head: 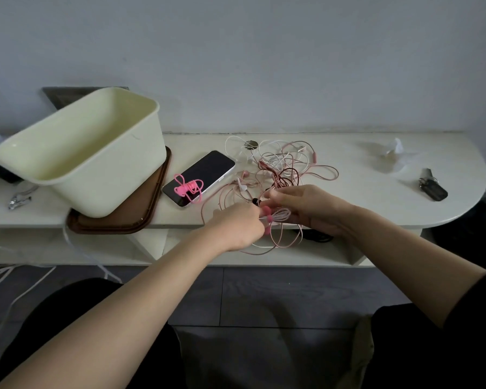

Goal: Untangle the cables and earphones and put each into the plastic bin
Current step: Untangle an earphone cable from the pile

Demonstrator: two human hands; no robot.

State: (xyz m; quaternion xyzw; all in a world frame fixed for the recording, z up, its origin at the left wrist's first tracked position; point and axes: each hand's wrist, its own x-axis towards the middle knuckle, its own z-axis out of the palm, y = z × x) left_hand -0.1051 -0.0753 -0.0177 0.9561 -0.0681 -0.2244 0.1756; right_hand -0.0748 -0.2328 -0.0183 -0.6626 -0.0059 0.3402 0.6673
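While both hands work just above the desk's (pixel 348 203) front edge, the L hand (pixel 237 226) and R hand (pixel 309 210) hold a small white cable coil (pixel 281 215) btwn them, bound at its middle w/ a pink tie (pixel 268 219). L fingers are curled tight and clamped on the coil's left end; R fingers are curled round its right loop, thumb on top. Thin pink earphone wire (pixel 225 192) loops under and around both hands, and some of it hangs past the desk edge. Just behind the hands lies the main tangle (pixel 281 164): white, pink and dark red leads crossing each other, flat on the desk. The cream plastic bin (pixel 110 186) sits well left of the hands, tipped w/ its mouth facing up and left, its base resting on a brown tray (pixel 118 221) that overhangs the desk edge. Btwn bin and tangle lies a smartphone (pixel 208 171), screen up, w/ a wound bright pink cable bundle (pixel 188 188) on its near end. Far right: a set of keys (pixel 432 188), well apart from the cables.
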